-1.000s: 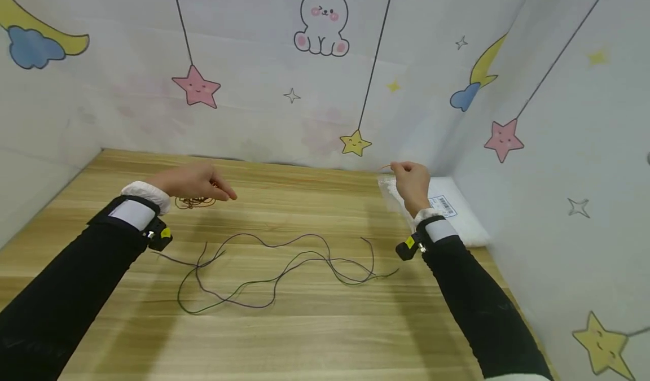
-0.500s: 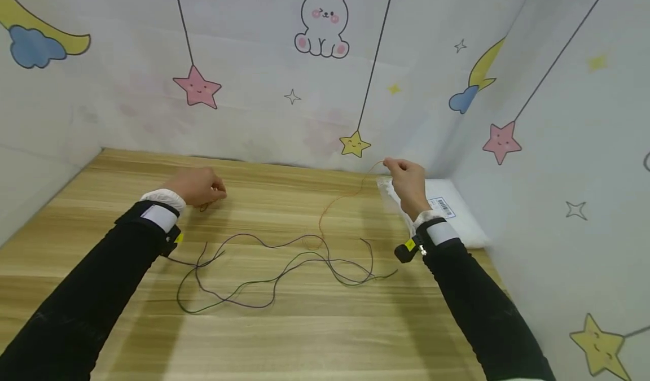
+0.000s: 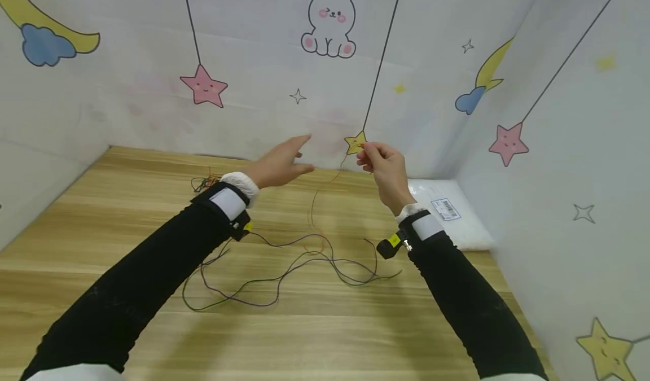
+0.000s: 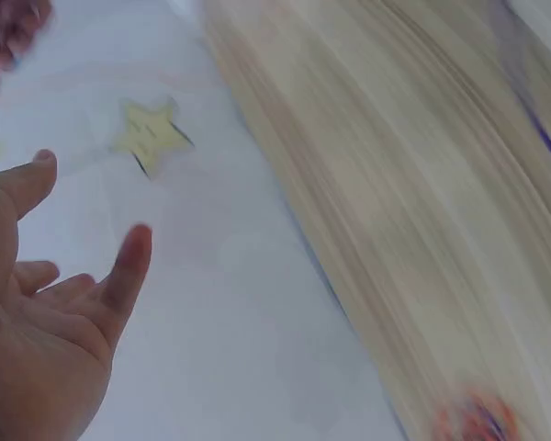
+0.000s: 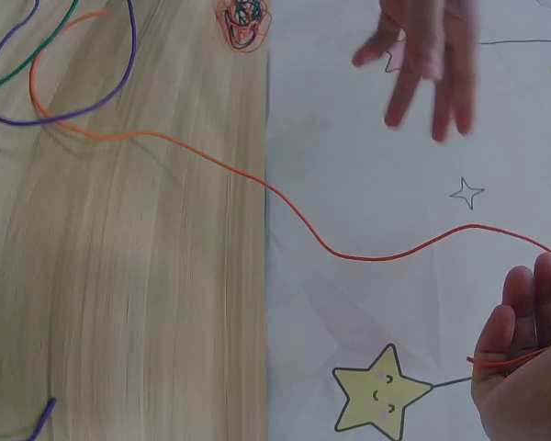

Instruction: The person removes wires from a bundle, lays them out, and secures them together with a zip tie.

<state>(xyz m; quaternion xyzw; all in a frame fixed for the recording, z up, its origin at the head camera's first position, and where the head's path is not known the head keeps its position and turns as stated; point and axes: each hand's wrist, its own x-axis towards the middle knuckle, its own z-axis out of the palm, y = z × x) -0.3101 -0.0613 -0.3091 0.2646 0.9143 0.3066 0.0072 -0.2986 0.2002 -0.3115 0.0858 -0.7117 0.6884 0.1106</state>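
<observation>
My right hand [image 3: 384, 172] holds a thin orange cord [image 5: 349, 258] up in front of the back wall, fingers curled in around it. From there the cord hangs in a loose wave, and its far end curls on the wooden table among the other cords. My left hand [image 3: 279, 163] is raised a little to the left, palm turned toward the right hand, its fingers [image 4: 129, 262] spread and holding nothing. Below both hands lie a purple cord [image 3: 261, 305] and a green cord [image 3: 249, 283], loosely crossing. Behind my left wrist sits a tangled bundle of coloured cords [image 3: 204, 182].
A white plastic package with a printed label [image 3: 457, 214] lies at the table's back right corner. White wall sheets printed with stars and a rabbit [image 3: 332, 20] rise behind the table [image 3: 325, 341] and along its sides.
My left hand has left the tangled bundle, opened, and moved right toward the other hand. My right hand has shifted left with the orange cord, which now trails loosely from it.
</observation>
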